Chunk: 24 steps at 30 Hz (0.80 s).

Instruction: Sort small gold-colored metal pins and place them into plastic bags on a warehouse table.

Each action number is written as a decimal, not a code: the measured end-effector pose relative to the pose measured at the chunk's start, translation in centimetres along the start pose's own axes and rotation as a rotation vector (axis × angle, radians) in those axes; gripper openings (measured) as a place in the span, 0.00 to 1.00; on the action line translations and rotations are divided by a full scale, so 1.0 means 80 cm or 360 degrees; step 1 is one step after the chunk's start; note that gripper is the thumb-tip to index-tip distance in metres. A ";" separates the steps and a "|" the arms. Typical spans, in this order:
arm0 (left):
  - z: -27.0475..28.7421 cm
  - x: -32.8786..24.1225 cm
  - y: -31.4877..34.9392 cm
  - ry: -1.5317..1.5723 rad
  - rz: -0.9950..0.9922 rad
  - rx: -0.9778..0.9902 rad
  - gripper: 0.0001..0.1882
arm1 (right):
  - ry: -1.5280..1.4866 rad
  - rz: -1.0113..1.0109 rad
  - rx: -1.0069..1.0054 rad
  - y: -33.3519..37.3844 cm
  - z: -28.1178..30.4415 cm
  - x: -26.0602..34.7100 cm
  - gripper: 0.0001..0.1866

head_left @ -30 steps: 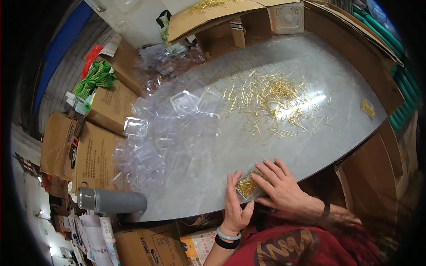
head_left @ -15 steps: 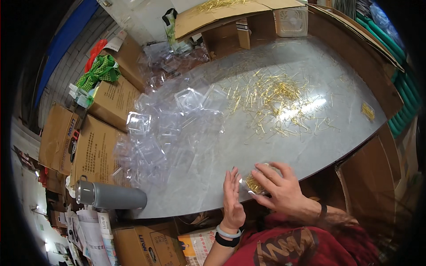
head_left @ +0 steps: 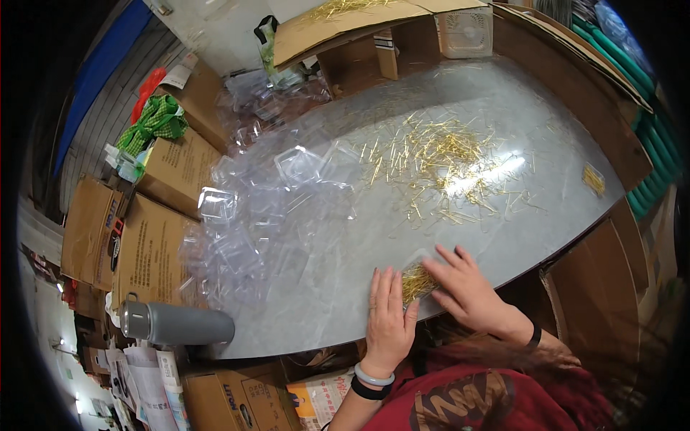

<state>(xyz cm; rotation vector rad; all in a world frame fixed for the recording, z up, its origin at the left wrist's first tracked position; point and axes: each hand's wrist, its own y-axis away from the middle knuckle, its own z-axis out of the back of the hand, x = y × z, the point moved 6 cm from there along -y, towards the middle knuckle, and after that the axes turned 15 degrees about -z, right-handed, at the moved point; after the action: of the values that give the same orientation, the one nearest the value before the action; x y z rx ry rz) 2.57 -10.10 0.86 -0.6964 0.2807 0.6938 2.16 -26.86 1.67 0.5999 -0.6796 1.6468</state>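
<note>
At the table's near edge, a small clear plastic case filled with gold wire hooks (head_left: pixel 417 284) lies between my hands. My left hand (head_left: pixel 388 316) rests flat at the case's left side, fingers stretched out. Over on the right, my right hand (head_left: pixel 463 291) has its fingers spread, and the fingertips reach the case's right edge. Farther back is a loose heap of gold wire hooks (head_left: pixel 456 147), with strays scattered round it. A second filled case (head_left: pixel 594 179) sits near the table's right edge.
Many clear plastic cases (head_left: pixel 237 248) are piled on the left of the grey table (head_left: pixel 330 287). A grey bottle (head_left: pixel 180 323) lies at the near left corner. Cardboard boxes (head_left: pixel 159 248) stand along the left. A cardboard shelf (head_left: pixel 359 65) and a white fan (head_left: pixel 466 32) stand behind.
My left hand has turned from upright on its edge to palm down. My right hand has drawn off the top of the case to its right side, uncovering the hooks.
</note>
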 end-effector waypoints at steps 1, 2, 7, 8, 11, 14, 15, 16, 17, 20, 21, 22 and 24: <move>0.000 0.000 0.001 -0.0028 0.0000 -0.0009 0.27 | 0.0114 0.0097 -0.0010 0.003 -0.007 -0.002 0.33; -0.001 0.000 0.003 -0.0057 0.0000 -0.0019 0.26 | 0.0229 0.0193 -0.0019 0.005 -0.013 -0.002 0.32; 0.004 -0.002 0.001 -0.0061 -0.0036 -0.0011 0.23 | -0.0249 0.0027 -0.0105 -0.005 0.002 0.001 0.26; 0.005 -0.003 -0.002 -0.0069 -0.0055 0.0016 0.23 | -0.0294 -0.0003 -0.0086 -0.011 0.007 0.007 0.25; 0.004 -0.005 -0.007 -0.0152 -0.0103 0.0147 0.24 | 0.0051 0.0253 -0.0126 -0.021 0.002 0.016 0.23; 0.004 -0.002 -0.008 -0.0083 -0.0064 0.0078 0.24 | 0.0298 0.0264 -0.0316 -0.018 0.004 0.016 0.20; 0.003 -0.002 -0.007 -0.0081 -0.0057 0.0068 0.24 | 0.0307 0.0245 -0.0344 -0.015 0.003 0.016 0.20; 0.003 -0.003 -0.005 -0.0080 -0.0051 0.0057 0.24 | 0.0316 0.0225 -0.0372 -0.011 0.001 0.017 0.19; 0.003 -0.002 -0.004 -0.0079 -0.0044 0.0047 0.24 | 0.0325 0.0206 -0.0400 -0.009 -0.001 0.018 0.19; -0.002 -0.002 -0.004 -0.0146 -0.0066 0.0058 0.25 | 0.0178 0.0095 -0.0299 -0.007 -0.015 0.005 0.22; -0.001 -0.002 -0.004 -0.0147 -0.0066 0.0058 0.25 | 0.0173 0.0089 -0.0291 -0.007 -0.014 0.005 0.24; -0.001 -0.002 -0.004 -0.0147 -0.0066 0.0057 0.25 | 0.0168 0.0083 -0.0283 -0.006 -0.013 0.005 0.25; -0.001 0.000 -0.003 -0.0123 -0.0068 0.0036 0.25 | 0.0282 0.0127 -0.0233 -0.006 -0.012 0.013 0.28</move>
<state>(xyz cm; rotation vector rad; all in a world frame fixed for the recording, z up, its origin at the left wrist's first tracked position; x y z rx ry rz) 2.70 -10.27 0.94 -0.6508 0.2021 0.6740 2.40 -25.39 1.80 0.3210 -0.6937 1.6847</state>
